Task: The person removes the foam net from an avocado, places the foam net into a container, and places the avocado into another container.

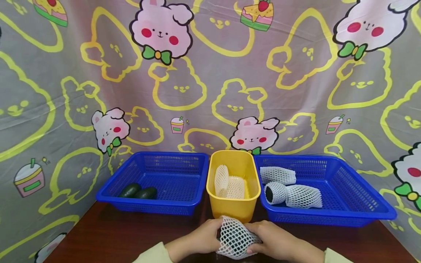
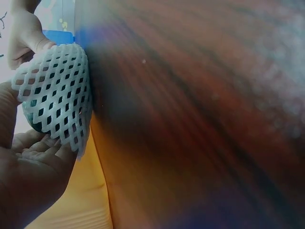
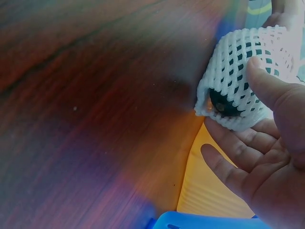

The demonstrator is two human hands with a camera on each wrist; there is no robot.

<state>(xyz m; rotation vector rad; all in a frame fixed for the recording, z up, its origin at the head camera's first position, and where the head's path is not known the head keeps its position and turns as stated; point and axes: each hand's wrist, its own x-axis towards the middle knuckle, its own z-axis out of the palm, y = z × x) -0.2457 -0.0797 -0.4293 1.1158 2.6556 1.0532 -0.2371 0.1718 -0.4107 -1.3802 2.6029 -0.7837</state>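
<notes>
Both hands hold a white foam net sleeve with a dark green avocado inside, low over the table in front of the yellow bin. My left hand grips the left end, its thumb and fingers on either side in the left wrist view. At the other end, my right hand pinches the netting, thumb on top and fingertips underneath. One end of the avocado shows at the sleeve's opening in the right wrist view; the mesh covers most of the rest.
Empty net sleeves lie in the yellow bin. Two bare avocados sit in the left blue basket. Sleeved pieces lie in the right blue basket. A patterned curtain hangs behind the dark wooden table.
</notes>
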